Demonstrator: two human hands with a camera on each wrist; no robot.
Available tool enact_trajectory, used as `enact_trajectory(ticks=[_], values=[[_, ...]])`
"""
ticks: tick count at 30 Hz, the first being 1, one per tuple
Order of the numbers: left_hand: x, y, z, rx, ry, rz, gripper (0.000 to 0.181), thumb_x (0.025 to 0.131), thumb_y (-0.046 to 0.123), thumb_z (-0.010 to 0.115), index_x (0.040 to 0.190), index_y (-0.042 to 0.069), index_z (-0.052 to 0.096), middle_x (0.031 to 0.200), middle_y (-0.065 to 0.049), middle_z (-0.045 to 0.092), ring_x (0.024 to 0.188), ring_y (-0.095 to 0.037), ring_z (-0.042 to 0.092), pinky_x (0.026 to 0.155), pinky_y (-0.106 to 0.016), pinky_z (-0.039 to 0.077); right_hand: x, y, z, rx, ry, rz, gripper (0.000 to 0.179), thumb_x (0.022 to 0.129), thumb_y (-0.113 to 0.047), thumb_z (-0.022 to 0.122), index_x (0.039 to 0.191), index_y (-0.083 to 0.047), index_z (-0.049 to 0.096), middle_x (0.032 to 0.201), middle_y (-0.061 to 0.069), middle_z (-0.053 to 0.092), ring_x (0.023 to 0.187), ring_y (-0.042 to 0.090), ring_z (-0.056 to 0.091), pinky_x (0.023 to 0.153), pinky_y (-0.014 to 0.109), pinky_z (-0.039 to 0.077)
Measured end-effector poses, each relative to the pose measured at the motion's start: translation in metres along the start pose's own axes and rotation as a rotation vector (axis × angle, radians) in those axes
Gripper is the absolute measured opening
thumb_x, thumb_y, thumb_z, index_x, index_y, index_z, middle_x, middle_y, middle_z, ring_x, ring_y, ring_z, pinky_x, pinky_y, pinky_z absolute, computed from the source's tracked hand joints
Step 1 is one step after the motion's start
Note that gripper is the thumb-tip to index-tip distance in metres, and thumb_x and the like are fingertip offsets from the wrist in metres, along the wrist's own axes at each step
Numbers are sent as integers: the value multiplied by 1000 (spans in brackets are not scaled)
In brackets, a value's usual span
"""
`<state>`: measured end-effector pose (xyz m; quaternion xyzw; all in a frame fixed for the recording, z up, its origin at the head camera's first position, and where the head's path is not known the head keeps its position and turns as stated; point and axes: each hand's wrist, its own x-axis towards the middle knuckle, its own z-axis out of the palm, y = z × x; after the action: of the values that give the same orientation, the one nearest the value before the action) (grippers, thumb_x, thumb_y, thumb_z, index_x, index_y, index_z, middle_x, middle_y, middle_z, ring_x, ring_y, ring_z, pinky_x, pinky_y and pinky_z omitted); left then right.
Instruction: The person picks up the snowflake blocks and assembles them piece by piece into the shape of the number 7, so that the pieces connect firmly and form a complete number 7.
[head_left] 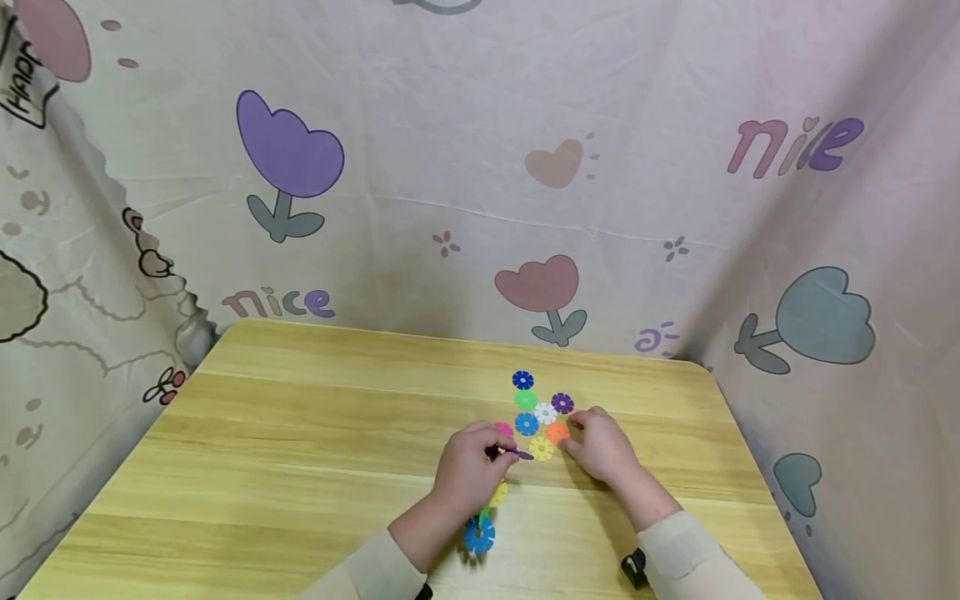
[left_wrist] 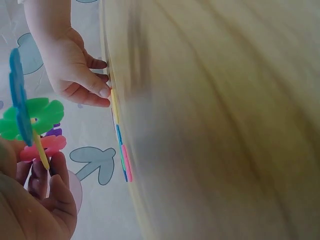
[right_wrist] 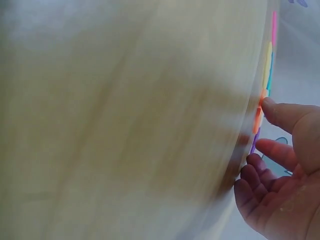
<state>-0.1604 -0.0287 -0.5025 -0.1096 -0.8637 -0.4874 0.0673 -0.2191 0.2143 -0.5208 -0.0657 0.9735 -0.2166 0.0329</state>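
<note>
My left hand pinches a cluster of slotted plastic flower discs joined edge to edge. Its blue disc hangs lowest in the head view, below the green disc, a yellow disc and a pink disc. A purple disc, seen nearly edge-on, sticks out by the left fingertips. Over the table's right half, my right hand has its thumb at the edge of an orange disc. The other fingers are loosely bent beside a flat purple disc.
Loose discs lie close together on the wooden table: dark blue, green, white, blue, yellow and pink, partly behind the left hand. A printed curtain hangs behind the table.
</note>
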Motion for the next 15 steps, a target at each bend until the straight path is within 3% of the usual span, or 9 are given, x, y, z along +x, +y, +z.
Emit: enact_trajectory(ticks=[7,15], values=[[0,0,1,0,-8,7,6,90,10,86,93,15,83,96,10,70,80,-7,60,71,-24,55,1,0,1,-17,-1,-32,39,92,-21,83,124,1,74,117,17,67,109,37,66,101,55,53],[-1,1,1,21,-29,34,4,91,12,86,93,14,83,100,7,72,85,-8,63,74,-26,56,2,2,1,9,-20,-12,34,92,-16,83,120,2,73,115,16,66,109,37,66,101,55,52]])
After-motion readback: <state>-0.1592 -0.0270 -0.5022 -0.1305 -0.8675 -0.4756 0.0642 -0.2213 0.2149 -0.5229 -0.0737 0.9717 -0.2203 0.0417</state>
